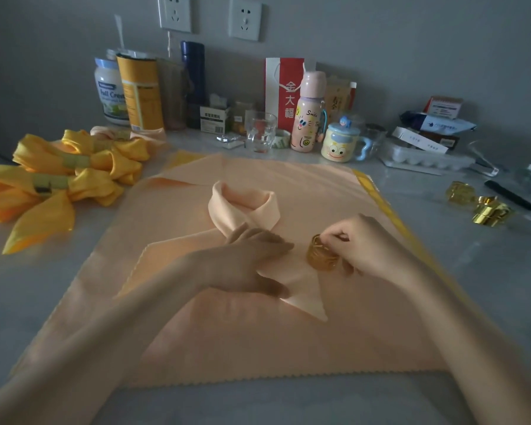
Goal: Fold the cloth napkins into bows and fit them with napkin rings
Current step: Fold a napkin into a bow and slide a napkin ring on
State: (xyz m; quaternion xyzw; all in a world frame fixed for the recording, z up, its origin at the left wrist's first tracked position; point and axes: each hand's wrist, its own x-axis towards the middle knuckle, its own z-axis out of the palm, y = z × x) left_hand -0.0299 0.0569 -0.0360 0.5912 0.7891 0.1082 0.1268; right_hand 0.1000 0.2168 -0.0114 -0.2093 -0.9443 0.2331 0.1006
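Right grip (377, 243) pinched on gold napkin ring (321, 256), left grip (252, 259) seemingly flat, pressing folded peach napkin (242, 205)

Left hand (252, 256) flat — right hand (373, 242) curled

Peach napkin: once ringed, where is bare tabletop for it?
Bare tabletop lies right of the flat peach cloth, nearer than the spare gold rings, and left of it, nearer than the yellow bows. The back row by the pink bottle is crowded.
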